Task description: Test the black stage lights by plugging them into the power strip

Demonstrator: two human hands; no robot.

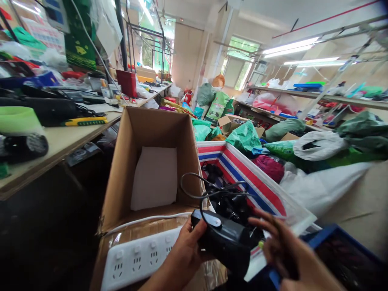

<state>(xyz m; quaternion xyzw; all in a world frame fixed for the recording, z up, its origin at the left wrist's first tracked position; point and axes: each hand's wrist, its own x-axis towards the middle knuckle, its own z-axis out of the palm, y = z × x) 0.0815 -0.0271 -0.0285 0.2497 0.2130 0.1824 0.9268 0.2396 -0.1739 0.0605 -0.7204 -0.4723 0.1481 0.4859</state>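
Observation:
My left hand (186, 252) is closed round one end of a black corded device (232, 242), with the thumb by a silvery plate on its top. The device has a thick rounded body, tilted down to the right, and its exact kind is unclear. A thin black cable (190, 197) loops up above it. Just to the right, my right hand (287, 246) is apart from the device, blurred, its fingers spread. Behind the hands a striped bin (251, 178) contains dark items in a tangle. An open cardboard box (121, 169) stands left of it, a pale sheet (156, 178) on its bottom.
A white power strip (139, 258) lies on cardboard in front of the box. At left, a workbench (60, 151) bears a flashlight (24, 141) and a yellow-handled tool (86, 121). A blue crate (324, 238) is at right. Bags and sacks (245, 137) pile up behind.

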